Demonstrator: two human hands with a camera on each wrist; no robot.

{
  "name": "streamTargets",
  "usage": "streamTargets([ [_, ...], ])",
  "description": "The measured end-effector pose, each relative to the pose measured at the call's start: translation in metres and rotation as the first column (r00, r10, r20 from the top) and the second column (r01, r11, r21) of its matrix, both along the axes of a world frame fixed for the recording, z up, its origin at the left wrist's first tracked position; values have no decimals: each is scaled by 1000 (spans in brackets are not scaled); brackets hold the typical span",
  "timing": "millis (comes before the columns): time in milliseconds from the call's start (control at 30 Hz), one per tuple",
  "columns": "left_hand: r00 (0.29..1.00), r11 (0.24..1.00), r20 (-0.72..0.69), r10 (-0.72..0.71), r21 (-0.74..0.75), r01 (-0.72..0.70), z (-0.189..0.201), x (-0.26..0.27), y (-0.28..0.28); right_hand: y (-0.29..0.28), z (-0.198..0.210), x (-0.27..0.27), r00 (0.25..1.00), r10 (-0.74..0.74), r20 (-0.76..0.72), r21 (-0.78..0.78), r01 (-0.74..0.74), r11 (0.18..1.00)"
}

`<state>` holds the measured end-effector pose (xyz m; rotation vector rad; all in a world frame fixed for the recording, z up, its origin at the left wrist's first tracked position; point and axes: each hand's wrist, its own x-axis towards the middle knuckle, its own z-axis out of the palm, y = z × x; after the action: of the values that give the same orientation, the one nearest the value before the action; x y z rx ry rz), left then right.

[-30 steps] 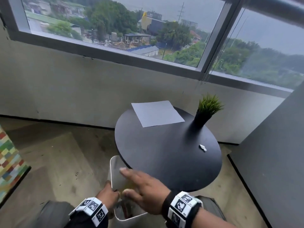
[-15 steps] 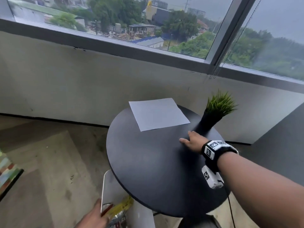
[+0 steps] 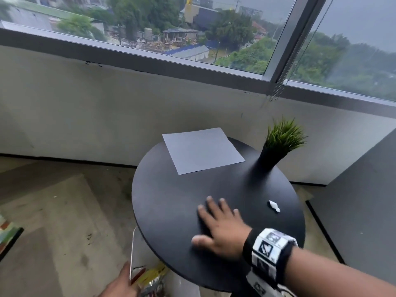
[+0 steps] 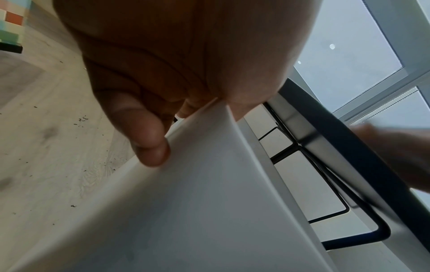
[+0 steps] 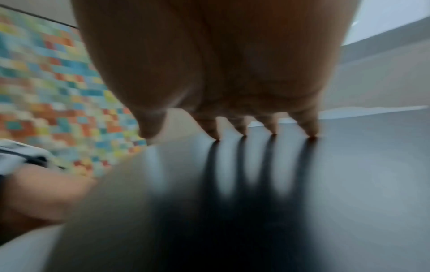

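Note:
My right hand [image 3: 216,226] lies flat with spread fingers on the round black table [image 3: 171,200], near its front middle; in the right wrist view the fingertips [image 5: 242,131] touch the dark top. My left hand [image 3: 120,284] grips the rim of a white bin [image 3: 134,245] under the table's left edge, thumb [image 4: 149,139] on the outer wall [image 4: 186,211]. Yellow wrappers [image 3: 153,275] lie inside the bin. A small white scrap [image 3: 274,205] lies on the table to the right of my right hand.
A sheet of white paper [image 3: 202,150] lies at the table's far side. A potted green plant [image 3: 278,144] stands at the far right. A white wall with a window runs behind. A grey partition [image 3: 364,200] stands right, wooden floor left.
My right hand went from the bin up to the table near the plant, then swept back toward the table's front middle. The left hand keeps hold of the bin.

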<state>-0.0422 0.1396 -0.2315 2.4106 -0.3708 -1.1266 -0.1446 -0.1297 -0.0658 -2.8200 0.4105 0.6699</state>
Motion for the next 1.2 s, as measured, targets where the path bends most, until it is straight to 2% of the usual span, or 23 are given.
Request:
streamTargets([
  [67,999,996,35,-25,-82,27,3,0,3,18,12,-11,976,211,52,228,-217,949],
  [100,999,992,31,-28,-125,31,8,-2,5,14,14,-16,975,179,134,287,-211,934],
  [133,999,990,1,-40,-133,39,6,-2,4,-10,9,-14,983,51,176,269,-98,958],
  [167,999,988,-9,-44,-151,42,9,-4,6,-29,5,-14,975,-134,178,176,103,979],
  [200,999,987,-14,-42,-154,39,6,-2,7,-41,2,-15,935,-332,122,20,332,943],
  [233,999,986,-15,-38,-165,35,8,-3,9,-42,-4,-20,881,-468,68,-82,473,877],
  [267,999,985,-20,-33,-168,29,6,-2,10,-31,-12,-24,865,-502,21,-114,501,858],
  [333,1000,984,-1,-24,-179,24,5,-3,11,19,-24,-29,941,-338,11,-67,338,939],
  [400,1000,986,2,-16,-163,16,9,-5,9,81,-25,-38,998,-59,17,-11,59,998],
  [467,1000,986,16,-7,-164,10,10,-7,8,117,-14,-46,990,125,70,109,-132,985],
  [533,999,989,39,0,-151,6,12,-9,9,110,0,-42,967,125,222,282,-186,941],
  [567,999,993,44,4,-120,1,15,-11,12,95,1,-37,953,30,300,312,-128,941],
  [633,999,995,44,8,-98,-4,21,-13,14,60,-3,-21,904,-280,323,195,225,955],
  [700,999,995,32,11,-103,-8,29,-16,15,47,-9,-3,810,-559,178,54,559,828],
  [733,999,994,35,10,-108,-7,30,-17,14,51,-13,5,798,-590,121,33,591,806],
  [800,1000,994,25,14,-111,-11,26,-16,15,80,-25,17,898,-427,104,23,427,904],
  [867,999,994,38,40,-106,-35,2,-11,18,127,-21,17,989,-95,117,38,91,995],
  [933,999,995,30,40,-94,-37,-14,-7,20,153,-5,11,979,124,161,185,-154,971],
  [967,999,996,32,35,-82,-32,-14,-7,21,149,3,11,971,116,208,289,-175,941],
  [1033,997,998,67,33,-59,-29,3,-12,23,121,7,19,957,-50,285,357,-58,932],
  [1100,996,999,87,12,-46,-8,16,-16,23,75,-3,33,915,-309,259,163,274,948],
  [1133,996,999,93,1,-43,3,17,-17,22,57,-6,39,892,-412,189,36,413,910],
  [1200,996,999,93,7,-41,-3,19,-18,19,35,-14,48,861,-504,65,-81,508,857],
])
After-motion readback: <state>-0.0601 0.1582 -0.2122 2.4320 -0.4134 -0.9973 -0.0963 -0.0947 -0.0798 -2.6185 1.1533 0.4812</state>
